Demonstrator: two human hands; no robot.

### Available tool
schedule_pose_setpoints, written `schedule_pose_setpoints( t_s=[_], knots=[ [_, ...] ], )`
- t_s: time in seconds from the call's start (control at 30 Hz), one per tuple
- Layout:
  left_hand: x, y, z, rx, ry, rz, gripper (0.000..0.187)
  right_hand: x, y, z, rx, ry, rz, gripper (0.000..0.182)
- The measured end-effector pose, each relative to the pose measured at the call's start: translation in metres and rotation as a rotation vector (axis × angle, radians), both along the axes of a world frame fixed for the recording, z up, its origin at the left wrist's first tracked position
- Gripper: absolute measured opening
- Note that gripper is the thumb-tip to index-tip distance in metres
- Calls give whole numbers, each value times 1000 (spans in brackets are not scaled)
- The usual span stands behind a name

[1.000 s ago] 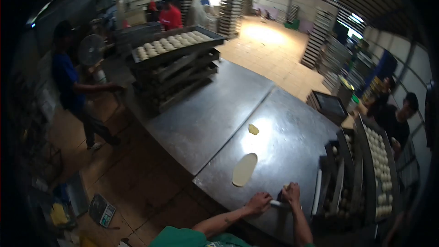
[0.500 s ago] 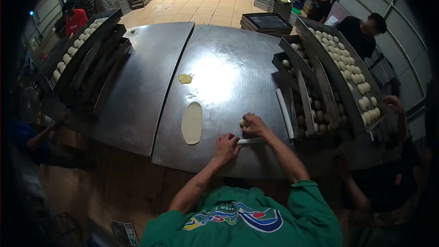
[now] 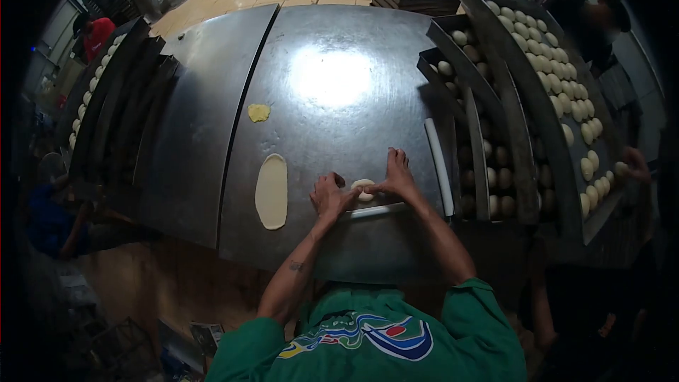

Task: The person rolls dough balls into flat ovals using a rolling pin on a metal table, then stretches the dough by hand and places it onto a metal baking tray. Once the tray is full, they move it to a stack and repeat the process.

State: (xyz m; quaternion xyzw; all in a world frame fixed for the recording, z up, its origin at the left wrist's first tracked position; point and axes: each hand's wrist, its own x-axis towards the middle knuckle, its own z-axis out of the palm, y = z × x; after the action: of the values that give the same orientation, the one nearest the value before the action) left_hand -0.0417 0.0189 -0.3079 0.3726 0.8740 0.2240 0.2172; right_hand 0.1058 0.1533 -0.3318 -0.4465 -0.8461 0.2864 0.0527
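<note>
A small round of dough [image 3: 366, 195] lies slightly flattened on the metal table between my hands. My left hand [image 3: 329, 195] rests at its left side, thumb pressing on the dough and fingers apart on the tabletop. From the right, my right hand [image 3: 398, 175] also sets its thumb on the dough, with its fingers stretched out ahead. A white rolling pin [image 3: 375, 211] lies crosswise just nearer to me than the dough. Left of my hands is a long, flat oval of dough [image 3: 271, 192]. Farther off sits a yellow lump [image 3: 259, 112], perhaps dough or fat.
A white rod [image 3: 438, 166] lies along the table's right side, beside stacked dark trays [image 3: 511, 141] of dough balls. More trays [image 3: 109, 99] stand at the left. Other people are on both sides; a co-worker's hand [image 3: 636, 164] is at the right tray. A seam divides the metal table [image 3: 191, 120].
The dough ball, earlier under my right hand, is now flatter and between both thumbs. My left hand has left the rolling pin's end. The view has shifted.
</note>
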Motion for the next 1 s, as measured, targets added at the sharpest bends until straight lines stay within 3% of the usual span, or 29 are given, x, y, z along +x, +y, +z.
schedule_pose_setpoints(
  t_s=[0.07, 0.13, 0.2, 0.23, 0.3, 0.33, 0.4, 0.47, 0.53, 0.57, 0.67, 0.7, 0.77, 0.87, 0.9, 1.0],
  knots=[
    [-4, -3, -4, 32, 62, -34, 49, 2, 6, 9, 11, -27, 15, 129],
    [-20, -6, 1, 35, -63, -185, 48, 19, 7, 9, 35, -59, 17, 123],
    [-33, -18, -11, 74, -141, -231, 50, 47, 12, 8, -40, 109, 185, 105],
    [-37, -29, -16, 149, -133, -321, 53, 65, 4, 14, -161, 90, 128, 83],
    [-33, -60, -13, 244, -116, -496, 53, 93, -28, 8, -47, 118, 215, 73],
    [-25, -72, -8, 251, -129, -490, 53, 104, -42, 3, 58, 149, 314, 64],
    [-9, -93, -2, 392, 44, -515, 43, 105, -70, -5, 129, 168, 237, 54],
    [-5, -88, -7, 430, -4, -453, 32, 95, -72, -4, 215, 202, 160, 45],
    [-7, -81, -9, 590, -186, -222, 28, 83, -62, 0, 119, 373, 67, 36],
    [-10, -80, -11, 588, -185, -219, 28, 77, -62, 1, 115, 374, 70, 36],
    [-24, -67, -20, 447, 210, -331, 34, 53, -55, 1, 151, 308, 38, 35],
    [-26, -58, -25, 449, 215, -327, 34, 44, -54, 1, 257, 155, 42, 37],
    [-34, -32, -31, 247, 493, -357, 47, 29, -36, -5, 440, -69, 67, 49],
    [-60, 33, -37, 215, 502, -328, 52, 7, 12, -17, 555, -103, -8, 51],
    [-69, 57, -40, 226, 509, -324, 52, 1, 29, -7, 409, -140, -25, 55],
    [-96, 124, -50, 354, 325, -292, 50, -19, 82, -9, 317, -130, -168, 60]
  ],
)
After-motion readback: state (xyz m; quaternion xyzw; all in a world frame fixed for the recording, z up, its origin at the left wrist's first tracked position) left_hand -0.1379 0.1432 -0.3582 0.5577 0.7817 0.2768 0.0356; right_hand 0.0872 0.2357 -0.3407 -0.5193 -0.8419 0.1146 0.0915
